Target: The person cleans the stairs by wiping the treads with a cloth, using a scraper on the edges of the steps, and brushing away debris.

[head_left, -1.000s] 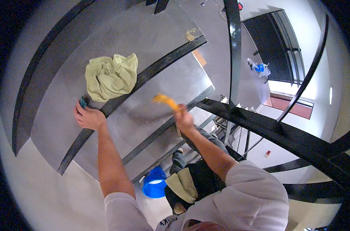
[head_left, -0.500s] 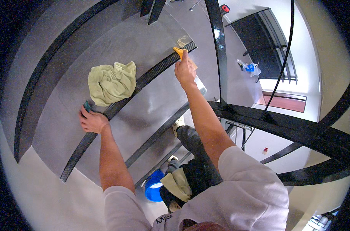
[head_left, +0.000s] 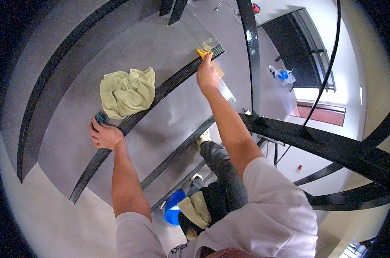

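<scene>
My right hand (head_left: pixel 208 77) is closed on a folded yellow-orange sheet (head_left: pixel 205 54) and presses it on the black ribbed edge strip (head_left: pixel 178 77) near the step's far right end. A tan flap of it shows beneath that hand. Farther left, my left hand (head_left: pixel 105 135) rests on the grey step (head_left: pixel 70 129), fingers curled round a small dark green pad (head_left: pixel 100 117). Between both hands, close to the left one, lies a crumpled pale green cloth (head_left: pixel 128 92), partly over the strip. Yellowish residue (head_left: pixel 208 44) marks the step just beyond the yellow sheet.
Black railing bars (head_left: pixel 251 64) and a thick black stringer (head_left: pixel 315 137) run along the right. Lower steps descend toward my feet, with a blue bucket (head_left: pixel 173 206) beside them. Far below are a plastic bag (head_left: pixel 285 75) and a dark panel (head_left: pixel 289 43).
The view has shifted slightly, so most things sit a little farther right. Both hands keep their hold and stay at nearly the same places on the step.
</scene>
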The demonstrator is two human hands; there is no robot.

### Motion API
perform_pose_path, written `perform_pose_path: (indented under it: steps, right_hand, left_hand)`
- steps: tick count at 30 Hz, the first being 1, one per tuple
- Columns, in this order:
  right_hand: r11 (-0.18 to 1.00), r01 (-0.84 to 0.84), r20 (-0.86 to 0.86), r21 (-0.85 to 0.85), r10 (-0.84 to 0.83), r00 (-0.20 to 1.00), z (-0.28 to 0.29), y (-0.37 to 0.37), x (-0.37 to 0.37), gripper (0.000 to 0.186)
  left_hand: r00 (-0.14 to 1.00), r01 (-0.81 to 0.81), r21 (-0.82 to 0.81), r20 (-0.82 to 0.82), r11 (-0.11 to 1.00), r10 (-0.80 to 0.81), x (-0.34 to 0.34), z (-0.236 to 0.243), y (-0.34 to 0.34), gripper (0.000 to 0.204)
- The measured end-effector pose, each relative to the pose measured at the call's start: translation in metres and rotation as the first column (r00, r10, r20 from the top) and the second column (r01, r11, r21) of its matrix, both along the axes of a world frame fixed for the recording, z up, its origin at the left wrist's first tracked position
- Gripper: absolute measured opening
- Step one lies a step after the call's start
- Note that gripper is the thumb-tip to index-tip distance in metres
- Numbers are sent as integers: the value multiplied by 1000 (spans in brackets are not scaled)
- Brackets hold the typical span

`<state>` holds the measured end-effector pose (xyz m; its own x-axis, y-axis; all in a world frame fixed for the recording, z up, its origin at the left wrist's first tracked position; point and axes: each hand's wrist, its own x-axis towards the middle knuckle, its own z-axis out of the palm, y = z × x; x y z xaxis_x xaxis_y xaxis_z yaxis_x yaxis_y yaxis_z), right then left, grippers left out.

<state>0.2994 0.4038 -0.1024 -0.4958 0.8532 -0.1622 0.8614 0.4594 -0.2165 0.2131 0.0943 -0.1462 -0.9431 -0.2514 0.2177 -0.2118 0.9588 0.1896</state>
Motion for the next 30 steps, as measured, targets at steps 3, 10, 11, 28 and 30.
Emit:
perform_pose_path:
  steps: [3,10,11,28,30]
  right_hand:
    - [1000,15,-41,-19,-15,999,-14,-6,14,39]
    - [996,-46,-67,75,51,996,-23,4,6,40]
    - [998,-27,-64,50,30,998,-24,0,7,38]
    - [992,-109,-75,63,114,991,-23,5,-6,41]
    - [998,-53,-36,30,54,998,-27,-3,8,38]
  left_hand:
    - [1000,9,-11,24,1000,-9,-1,-1,-1,35]
    - [1000,6,-49,30,999,-5,3,1,1,35]
    - [999,14,-55,30,998,-12,4,3,0,35]
    - [999,-29,-85,25,996,32,3,11,6,34]
    - [1000,13,-85,-3,996,-13,9,2,-2,33]
